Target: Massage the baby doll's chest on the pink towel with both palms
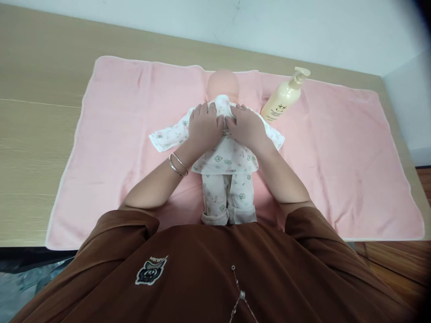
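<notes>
A baby doll (pixel 222 84) lies on a pink blanket, its bald head toward the wall, dressed in a white printed top (pixel 225 159) and matching trousers (pixel 215 197). The face does not show. My left hand (pixel 206 125) rests flat on the left side of the doll's upper body, fingers stretched toward its shoulder. On the right side my right hand (pixel 245 127) lies the same way, its fingers out. The two thumbs come close together at the middle of the top, which is bunched between them. Both sleeves spread outward.
The pink blanket (pixel 346 157) covers much of a pale wooden table (pixel 37 121). A cream pump bottle (pixel 284 96) stands on it, right of the doll's head. Behind the table is a white wall (pixel 303 36). Wooden flooring (pixel 393 260) shows at the lower right.
</notes>
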The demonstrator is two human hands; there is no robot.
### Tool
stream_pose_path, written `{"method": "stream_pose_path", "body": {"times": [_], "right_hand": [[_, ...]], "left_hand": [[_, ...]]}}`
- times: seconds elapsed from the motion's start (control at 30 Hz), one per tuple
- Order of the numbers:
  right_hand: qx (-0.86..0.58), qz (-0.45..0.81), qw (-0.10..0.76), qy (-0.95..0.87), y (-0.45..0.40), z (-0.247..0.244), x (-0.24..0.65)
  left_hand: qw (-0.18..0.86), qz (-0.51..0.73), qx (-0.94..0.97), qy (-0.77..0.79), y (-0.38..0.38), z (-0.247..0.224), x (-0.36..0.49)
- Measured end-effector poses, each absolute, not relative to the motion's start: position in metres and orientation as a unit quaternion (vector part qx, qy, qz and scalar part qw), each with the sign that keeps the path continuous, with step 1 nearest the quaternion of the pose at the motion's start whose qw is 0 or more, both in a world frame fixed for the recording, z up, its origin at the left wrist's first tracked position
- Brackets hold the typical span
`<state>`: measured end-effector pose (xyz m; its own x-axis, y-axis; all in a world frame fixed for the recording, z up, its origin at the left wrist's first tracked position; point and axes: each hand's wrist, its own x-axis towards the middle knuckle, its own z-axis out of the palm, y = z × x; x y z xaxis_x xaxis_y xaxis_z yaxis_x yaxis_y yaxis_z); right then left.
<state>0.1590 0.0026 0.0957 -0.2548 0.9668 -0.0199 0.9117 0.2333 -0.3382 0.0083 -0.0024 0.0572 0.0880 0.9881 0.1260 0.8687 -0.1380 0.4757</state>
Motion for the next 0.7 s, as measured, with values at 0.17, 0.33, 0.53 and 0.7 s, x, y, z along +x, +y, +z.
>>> {"method": "stream_pose_path", "body": {"times": [0.17, 0.33, 0.53, 0.7], "right_hand": [[-0.603, 0.175, 0.118, -0.77, 0.019, 0.088, 0.17], [-0.606, 0.128, 0.091, -0.78, -0.008, 0.091, 0.15], [-0.597, 0.167, 0.12, -0.775, 0.006, 0.09, 0.16], [-0.62, 0.172, 0.111, -0.757, 0.021, 0.081, 0.167]], "left_hand": [[0.137, 0.237, 0.729, 0.628, -0.017, 0.058, 0.017], [0.179, 0.234, 0.728, 0.619, 0.018, 0.045, -0.004], [0.154, 0.27, 0.72, 0.62, 0.002, 0.042, 0.003], [0.148, 0.25, 0.74, 0.606, -0.012, 0.049, 0.009]]}}
